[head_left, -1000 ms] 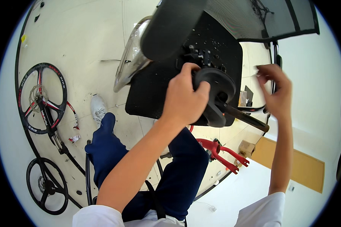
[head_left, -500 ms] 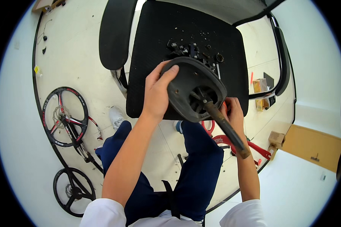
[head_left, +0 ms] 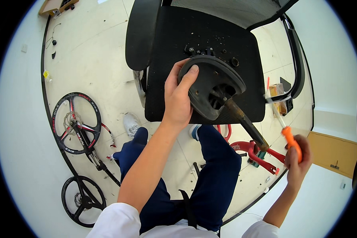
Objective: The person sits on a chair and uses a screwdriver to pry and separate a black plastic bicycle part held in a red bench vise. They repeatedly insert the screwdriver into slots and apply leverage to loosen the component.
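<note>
Our left hand (head_left: pixel 179 97) grips, thumb uppermost, its forearm (head_left: pixel 151 164) slanting up; our right hand (head_left: pixel 299 162), lower and well apart, curls closed.

The left hand (head_left: pixel 177 101) grips a black bicycle saddle (head_left: pixel 204 88), underside showing, its post (head_left: pixel 246 124) slanting down to the right. The right hand (head_left: pixel 299 162), well apart, holds an orange-handled screwdriver (head_left: pixel 291 142) whose blurred tip is hard to make out. Small parts (head_left: pixel 198 50) lie on a black chair (head_left: pixel 162 83); a red frame (head_left: pixel 253 149) lies on the floor (head_left: pixel 103 67).

Three-spoke wheel rim (head_left: pixel 93 104): red and white lettering, centre left
Suspension fork (head_left: pixel 85 144): white lettering, lower left
Red bicycle frame (head_left: pixel 246 146): pale lettering, lower right
</note>
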The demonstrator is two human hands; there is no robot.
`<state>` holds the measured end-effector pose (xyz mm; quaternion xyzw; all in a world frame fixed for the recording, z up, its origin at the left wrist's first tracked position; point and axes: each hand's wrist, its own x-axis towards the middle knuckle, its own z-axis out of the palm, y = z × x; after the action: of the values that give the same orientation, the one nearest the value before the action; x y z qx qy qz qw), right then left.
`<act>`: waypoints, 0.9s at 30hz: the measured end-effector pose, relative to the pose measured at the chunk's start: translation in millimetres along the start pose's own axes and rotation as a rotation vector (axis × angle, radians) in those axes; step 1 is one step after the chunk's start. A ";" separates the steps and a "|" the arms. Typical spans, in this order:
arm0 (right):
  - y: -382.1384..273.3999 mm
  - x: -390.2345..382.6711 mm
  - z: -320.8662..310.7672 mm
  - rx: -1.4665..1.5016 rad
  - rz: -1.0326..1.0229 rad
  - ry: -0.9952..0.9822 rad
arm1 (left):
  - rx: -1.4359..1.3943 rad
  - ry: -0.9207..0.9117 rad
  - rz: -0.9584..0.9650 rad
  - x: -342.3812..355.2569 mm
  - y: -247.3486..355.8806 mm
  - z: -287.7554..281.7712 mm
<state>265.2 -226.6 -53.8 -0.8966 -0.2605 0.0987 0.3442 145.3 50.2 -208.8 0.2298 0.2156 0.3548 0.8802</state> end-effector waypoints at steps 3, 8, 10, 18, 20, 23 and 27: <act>-33.8 -15.6 42.1 -0.166 -0.313 -0.058 | -0.019 -0.001 0.014 0.1 -1.5 -4.1; -54.3 -22.6 88.9 -0.151 -0.299 -0.134 | -0.009 0.005 0.034 -1.2 -4.7 -8.1; -54.1 -25.5 98.3 -0.162 -0.308 -0.129 | 0.009 0.005 0.042 -0.9 -5.4 -11.3; -45.8 -31.5 108.9 -0.139 -0.299 -0.109 | 0.028 0.026 0.029 0.1 -7.3 -12.5; -43.0 -31.6 110.7 -0.084 -0.254 -0.118 | 0.041 0.022 0.025 -1.2 -4.3 -12.1; -37.4 -30.8 111.5 0.139 -0.073 -0.169 | 0.049 0.022 0.038 -1.6 -7.0 -10.8; -42.9 -38.5 114.7 0.649 0.424 -0.287 | 0.100 0.004 0.069 -2.8 -12.6 -11.9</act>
<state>174.6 -155.4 -110.4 -0.7526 -0.0705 0.3685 0.5411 143.6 43.1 -224.7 0.2800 0.2266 0.3741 0.8545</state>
